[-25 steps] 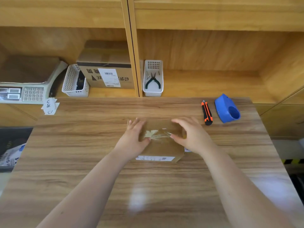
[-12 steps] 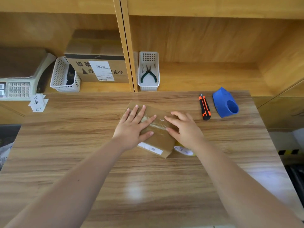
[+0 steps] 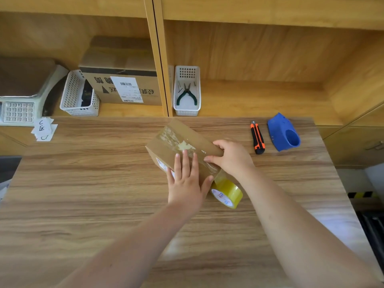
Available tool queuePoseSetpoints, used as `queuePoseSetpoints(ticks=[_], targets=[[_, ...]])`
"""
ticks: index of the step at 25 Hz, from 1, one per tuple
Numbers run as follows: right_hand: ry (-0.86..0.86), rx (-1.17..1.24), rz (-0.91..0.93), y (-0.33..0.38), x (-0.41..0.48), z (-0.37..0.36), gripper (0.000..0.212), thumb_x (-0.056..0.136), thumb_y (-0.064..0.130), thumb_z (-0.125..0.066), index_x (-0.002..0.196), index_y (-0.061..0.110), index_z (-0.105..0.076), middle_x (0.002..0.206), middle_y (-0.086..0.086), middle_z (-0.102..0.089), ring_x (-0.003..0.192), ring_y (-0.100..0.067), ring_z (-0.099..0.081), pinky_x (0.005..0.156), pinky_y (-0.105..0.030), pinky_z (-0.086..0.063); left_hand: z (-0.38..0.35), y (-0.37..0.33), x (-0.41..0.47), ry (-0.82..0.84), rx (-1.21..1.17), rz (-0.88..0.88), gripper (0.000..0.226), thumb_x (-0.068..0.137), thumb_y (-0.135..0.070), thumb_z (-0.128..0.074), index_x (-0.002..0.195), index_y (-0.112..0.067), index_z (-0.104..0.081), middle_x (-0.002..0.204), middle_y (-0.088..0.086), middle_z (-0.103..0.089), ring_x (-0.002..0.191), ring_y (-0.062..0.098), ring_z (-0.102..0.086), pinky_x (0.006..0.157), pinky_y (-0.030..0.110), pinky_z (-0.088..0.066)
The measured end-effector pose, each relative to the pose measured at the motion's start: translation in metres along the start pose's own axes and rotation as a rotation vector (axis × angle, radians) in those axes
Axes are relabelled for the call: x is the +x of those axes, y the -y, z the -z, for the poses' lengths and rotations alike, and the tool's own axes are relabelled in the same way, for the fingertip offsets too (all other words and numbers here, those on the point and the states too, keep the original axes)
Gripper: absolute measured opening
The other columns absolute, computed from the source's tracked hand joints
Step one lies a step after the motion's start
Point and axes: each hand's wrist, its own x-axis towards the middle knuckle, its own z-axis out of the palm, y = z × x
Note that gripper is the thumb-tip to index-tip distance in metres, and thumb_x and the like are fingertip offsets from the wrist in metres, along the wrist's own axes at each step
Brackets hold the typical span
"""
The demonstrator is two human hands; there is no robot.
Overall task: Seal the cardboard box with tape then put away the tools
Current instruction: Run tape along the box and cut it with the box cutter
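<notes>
Box [image 3: 182,142] now turned, under both hands [image 3: 185,181]

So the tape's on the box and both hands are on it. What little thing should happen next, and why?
Probably cut the tape free. The roll lies at the box's near corner, seemingly joined to it by a strip. The right hand could reach for the knife just beside it while the left hand stays flat on the box.
</notes>
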Motion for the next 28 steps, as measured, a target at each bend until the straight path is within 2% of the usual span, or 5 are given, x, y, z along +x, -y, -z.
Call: queuePoseSetpoints(ticks=[4, 11, 16, 22, 28], targets=[[-0.074, 0.029, -0.060, 0.000, -0.007, -0.003, 0.058, 0.074, 0.059, -0.069, 0.121, 0.025, -0.060, 0.111, 0.003, -0.068, 0.097, -0.021, -0.064, 0.072, -0.034, -0.052, 0.010, 0.014, 0.022, 0.032, -0.008, -0.109, 0.071, 0.095, -0.060, -0.027, 0.154, -0.033, 0.004, 0.162, -0.005, 0.016, 0.146, 0.016, 0.024, 0.121, 0.045, 0.006], [-0.086, -0.140, -0.093, 0.008, -0.030, -0.013, 0.060, 0.078, 0.058, -0.066, 0.118, 0.014, -0.056, 0.106, -0.007, -0.067, 0.100, -0.028, -0.062, 0.070, -0.034, -0.049, 0.049, 0.060, 0.059, 0.132, 0.110, -0.353, 0.047, 0.104, -0.040, -0.022, 0.149, -0.051, -0.011, 0.163, -0.014, 0.009, 0.147, 0.015, 0.020, 0.119, 0.051, -0.001], [0.086, -0.144, 0.205, 0.003, -0.020, 0.004, 0.082, 0.084, 0.047, -0.065, 0.151, 0.032, -0.020, 0.162, 0.011, -0.014, 0.148, -0.020, -0.018, 0.115, -0.051, -0.027, 0.019, 0.023, 0.034, -0.030, -0.027, -0.103, 0.059, 0.101, -0.040, -0.030, 0.154, -0.030, -0.005, 0.163, -0.002, 0.013, 0.148, 0.017, 0.018, 0.121, 0.044, -0.012], [0.138, 0.206, 0.235, -0.003, -0.029, -0.030, 0.065, 0.099, 0.029, -0.049, 0.153, 0.028, -0.013, 0.161, 0.020, 0.006, 0.149, -0.009, -0.004, 0.121, -0.044, -0.016, 0.024, 0.034, 0.048, 0.021, 0.097, -0.168, 0.066, 0.098, -0.053, -0.023, 0.154, -0.028, 0.003, 0.162, -0.007, 0.019, 0.145, 0.014, 0.026, 0.111, 0.042, -0.038], [0.088, 0.106, 0.185, 0.001, -0.035, -0.043, 0.058, 0.101, 0.039, -0.033, 0.152, 0.037, -0.004, 0.157, 0.028, 0.014, 0.149, -0.025, -0.007, 0.118, -0.050, -0.020, 0.027, 0.041, 0.048, -0.006, 0.084, -0.198, 0.065, 0.098, -0.053, -0.028, 0.154, -0.031, -0.005, 0.163, -0.009, 0.012, 0.147, 0.012, 0.020, 0.107, 0.047, -0.041]])
